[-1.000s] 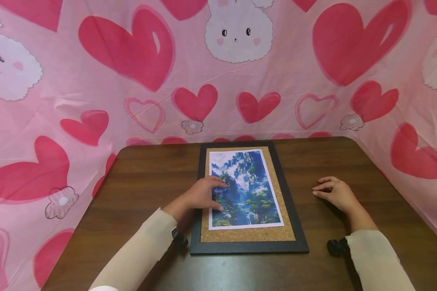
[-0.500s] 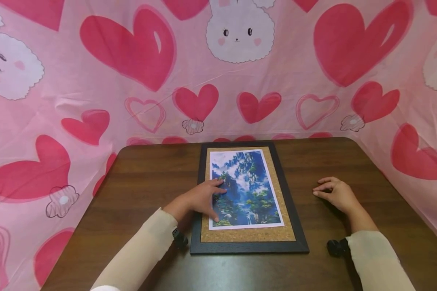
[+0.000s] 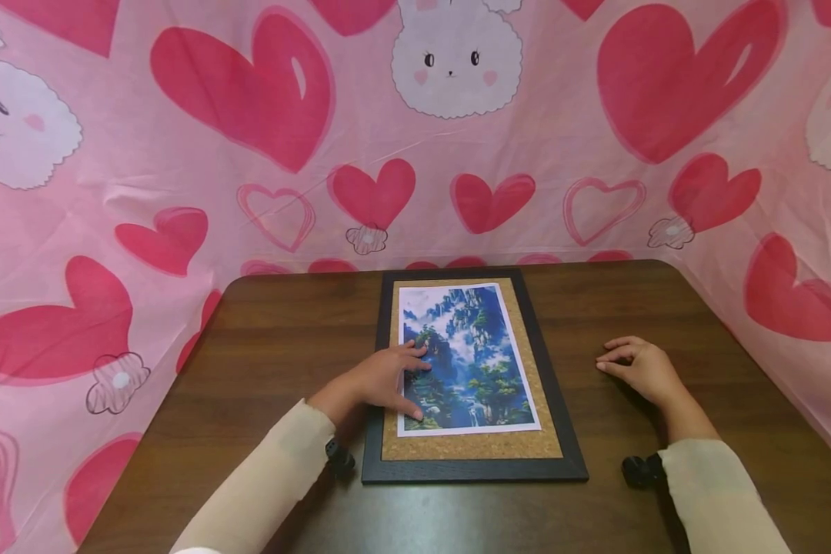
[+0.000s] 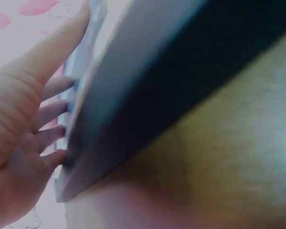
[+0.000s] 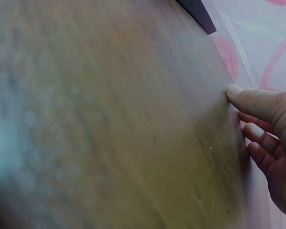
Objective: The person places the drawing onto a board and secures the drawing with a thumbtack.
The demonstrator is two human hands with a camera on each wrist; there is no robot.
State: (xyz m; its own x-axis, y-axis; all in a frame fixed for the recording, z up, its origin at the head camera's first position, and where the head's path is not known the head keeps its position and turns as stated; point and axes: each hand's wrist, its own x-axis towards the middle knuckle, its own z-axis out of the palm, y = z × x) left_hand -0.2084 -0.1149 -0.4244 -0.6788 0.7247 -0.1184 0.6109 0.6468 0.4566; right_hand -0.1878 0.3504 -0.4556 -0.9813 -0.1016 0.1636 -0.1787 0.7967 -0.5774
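A landscape print [image 3: 467, 362] of blue mountains, mist and trees lies on a cork board [image 3: 471, 446] with a black frame [image 3: 474, 471]. Across the left edge of the print rests my left hand [image 3: 384, 377], its thumb and fingers spread apart. The left wrist view has that hand [image 4: 19, 119] beside the dark side of the frame [image 4: 133, 86], fingertips partly hidden behind it. To the right of the board, my right hand [image 3: 644, 373] rests at the tabletop with fingers loosely bent. In the right wrist view I see nothing held by this hand [image 5: 276, 129].
The brown wooden table [image 3: 291, 323] has rounded far corners. Pink cloth [image 3: 561, 131] printed with hearts and rabbits hangs behind it and along both sides. A small black camera sits at each wrist, one [image 3: 339, 459] left and one [image 3: 640, 471] right.
My left hand has slid slightly toward me along the print's left edge, and its thumb has spread lower. The right hand, print and board stay put.
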